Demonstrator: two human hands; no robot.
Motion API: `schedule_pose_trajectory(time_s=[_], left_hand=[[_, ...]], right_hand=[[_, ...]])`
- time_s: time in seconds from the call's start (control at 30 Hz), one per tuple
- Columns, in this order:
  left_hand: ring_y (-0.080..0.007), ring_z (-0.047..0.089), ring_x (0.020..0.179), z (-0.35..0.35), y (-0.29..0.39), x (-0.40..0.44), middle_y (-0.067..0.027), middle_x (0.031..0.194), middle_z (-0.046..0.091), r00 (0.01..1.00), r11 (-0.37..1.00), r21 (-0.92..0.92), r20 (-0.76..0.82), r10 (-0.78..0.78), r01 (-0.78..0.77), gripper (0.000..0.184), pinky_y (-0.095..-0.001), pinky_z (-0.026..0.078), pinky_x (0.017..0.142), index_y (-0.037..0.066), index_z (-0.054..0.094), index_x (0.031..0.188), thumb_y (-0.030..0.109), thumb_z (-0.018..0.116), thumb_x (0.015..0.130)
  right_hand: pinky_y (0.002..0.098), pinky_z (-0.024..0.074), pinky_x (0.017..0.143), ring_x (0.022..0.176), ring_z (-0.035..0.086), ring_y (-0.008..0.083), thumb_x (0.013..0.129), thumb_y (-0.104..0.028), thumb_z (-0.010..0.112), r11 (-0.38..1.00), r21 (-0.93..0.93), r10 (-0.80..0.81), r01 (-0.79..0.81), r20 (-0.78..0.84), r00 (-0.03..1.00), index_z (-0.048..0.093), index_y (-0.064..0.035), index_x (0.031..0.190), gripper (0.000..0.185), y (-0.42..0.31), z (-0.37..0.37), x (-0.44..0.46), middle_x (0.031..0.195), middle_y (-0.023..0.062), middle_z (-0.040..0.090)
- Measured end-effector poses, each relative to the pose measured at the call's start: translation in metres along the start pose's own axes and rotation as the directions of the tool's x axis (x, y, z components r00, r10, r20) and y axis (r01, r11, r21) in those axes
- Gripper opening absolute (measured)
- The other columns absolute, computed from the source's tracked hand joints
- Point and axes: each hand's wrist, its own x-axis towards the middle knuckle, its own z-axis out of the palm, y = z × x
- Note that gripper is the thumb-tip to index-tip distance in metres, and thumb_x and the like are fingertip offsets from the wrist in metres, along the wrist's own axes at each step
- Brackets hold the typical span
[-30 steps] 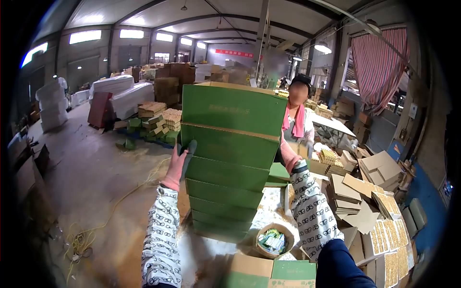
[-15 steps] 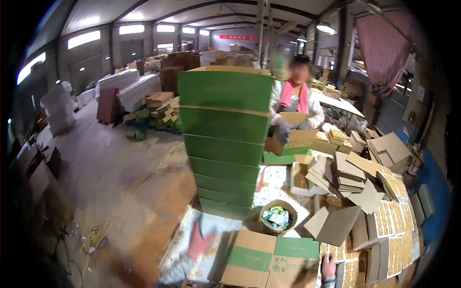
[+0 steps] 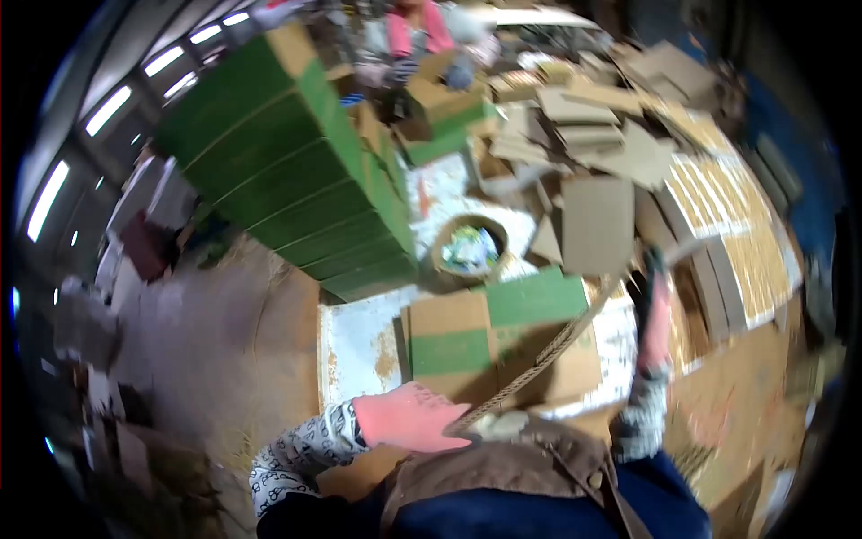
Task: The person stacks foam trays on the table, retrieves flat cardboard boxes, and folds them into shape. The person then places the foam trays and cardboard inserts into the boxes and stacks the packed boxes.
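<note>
My left hand (image 3: 415, 418), in a pink glove, is closed at the lower end of a thin corrugated cardboard piece (image 3: 539, 364), seen edge-on and running up to the right. My right hand (image 3: 654, 310), pink-gloved with dark fingertips, is raised near the piece's upper end; its fingers are blurred, so its grip is unclear. Beneath the piece lies a closed brown and green carton (image 3: 453, 337). A tall stack of green boxes (image 3: 296, 171) stands at the upper left and looks tilted in this view. A round tub (image 3: 469, 247) holds small blue, green and white packets.
Across the work surface (image 3: 350, 346), a co-worker with a pink towel (image 3: 417, 29) handles an open carton (image 3: 440, 94). Loose cardboard sheets (image 3: 597, 220) and trays of yellowish pieces (image 3: 723, 198) fill the right. A brown apron (image 3: 512, 463) is at my front.
The view has swung downward and rotated. My left hand has come in toward my body and now holds the cardboard piece. My right hand has risen beside the loose sheets.
</note>
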Motion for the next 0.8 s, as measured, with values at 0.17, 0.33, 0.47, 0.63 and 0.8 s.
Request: schedule_pose_trajectory(time_s=[0.17, 0.33, 0.47, 0.63, 0.8], left_hand=[[-0.0292, 0.049, 0.117, 0.03, -0.036, 0.039, -0.0194, 0.129, 0.049, 0.984, 0.856, -0.493, -0.151, 0.094, -0.157, 0.085, -0.0358, 0.037, 0.099, -0.004, 0.034, 0.133, 0.051, 0.064, 0.075], [-0.0129, 0.052, 0.085, 0.06, -0.073, 0.047, -0.0035, 0.095, 0.054, 0.749, 0.419, -0.754, -0.625, -0.219, -0.507, 0.044, -0.0268, 0.044, 0.074, 0.0, 0.054, 0.107, 0.016, 0.073, 0.071], [-0.0227, 0.057, 0.089, 0.015, -0.028, 0.063, -0.0138, 0.102, 0.057, 0.572, 0.857, -0.454, -0.781, -0.25, -0.244, 0.043, -0.0345, 0.045, 0.078, -0.002, 0.053, 0.108, 0.018, 0.069, 0.074], [-0.0281, 0.041, 0.126, 0.004, -0.051, 0.024, -0.0151, 0.134, 0.044, 0.908, 0.849, -0.324, -0.179, 0.379, -0.418, 0.084, -0.0352, 0.03, 0.106, 0.006, 0.039, 0.135, 0.029, 0.078, 0.064], [-0.0182, 0.049, 0.113, 0.034, -0.075, 0.08, -0.0108, 0.125, 0.051, 0.599, 0.612, -0.756, -0.606, -0.523, -0.23, 0.084, -0.0319, 0.04, 0.095, 0.002, 0.031, 0.137, 0.008, 0.075, 0.066]], right_hand=[[0.0329, 0.019, 0.109, 0.133, 0.025, 0.0248, 0.089, -0.027, 0.056, 0.943, -0.235, -0.262, 0.236, -0.088, 0.961, 0.021, -0.0008, 0.142, 0.069, 0.048, 0.02, -0.012, 0.145, 0.0153, 0.026], [0.0342, 0.0369, 0.094, 0.106, 0.046, 0.0243, 0.074, -0.01, 0.065, 0.8, -0.498, -0.447, 0.335, -0.122, 0.886, 0.053, -0.0023, 0.117, 0.046, 0.02, 0.009, -0.029, 0.114, 0.0122, 0.049], [0.0366, 0.0459, 0.076, 0.091, 0.054, 0.0282, 0.07, -0.018, 0.068, 0.438, -0.376, -0.225, 0.816, 0.834, 0.504, 0.051, -0.0112, 0.121, 0.054, 0.022, 0.066, -0.036, 0.099, 0.0113, 0.055], [0.0374, 0.0462, 0.076, 0.086, 0.058, 0.0269, 0.08, -0.039, 0.061, 0.36, -0.374, 0.217, 0.855, 0.925, 0.313, 0.046, -0.0222, 0.13, 0.055, 0.096, 0.081, -0.026, 0.087, 0.0086, 0.059], [0.0336, 0.0472, 0.081, 0.092, 0.06, 0.027, 0.084, -0.025, 0.053, 0.619, -0.32, 0.212, 0.717, 0.947, 0.239, 0.051, -0.0134, 0.125, 0.042, 0.042, 0.103, 0.067, 0.097, 0.0138, 0.062]])
